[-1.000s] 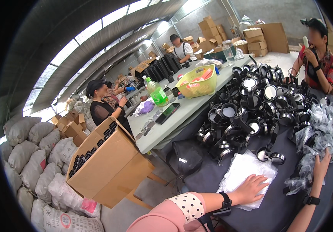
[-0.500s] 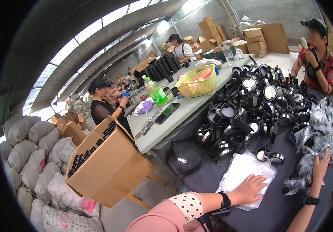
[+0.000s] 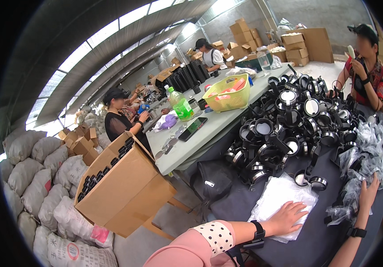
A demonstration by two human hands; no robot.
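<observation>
My left hand (image 3: 290, 216) lies flat, fingers spread, on a stack of clear plastic bags (image 3: 276, 200) on the dark table (image 3: 316, 238). My right hand (image 3: 369, 192) reaches up with fingers apart at a heap of crinkled clear wrappers (image 3: 364, 155), touching them; I cannot tell whether it holds one. Just beyond the bags lies a big pile of black round parts with shiny faces (image 3: 289, 124). One loose black part (image 3: 312, 180) sits between the bags and the wrappers.
A tilted cardboard box (image 3: 122, 189) of black pieces stands left. A pale table (image 3: 209, 129) carries a yellow basket (image 3: 227, 93), green bottle (image 3: 180, 106) and phone (image 3: 192, 129). People work at the far right (image 3: 365, 58), left (image 3: 118, 118) and back (image 3: 207, 53). White sacks (image 3: 40, 178) pile at left.
</observation>
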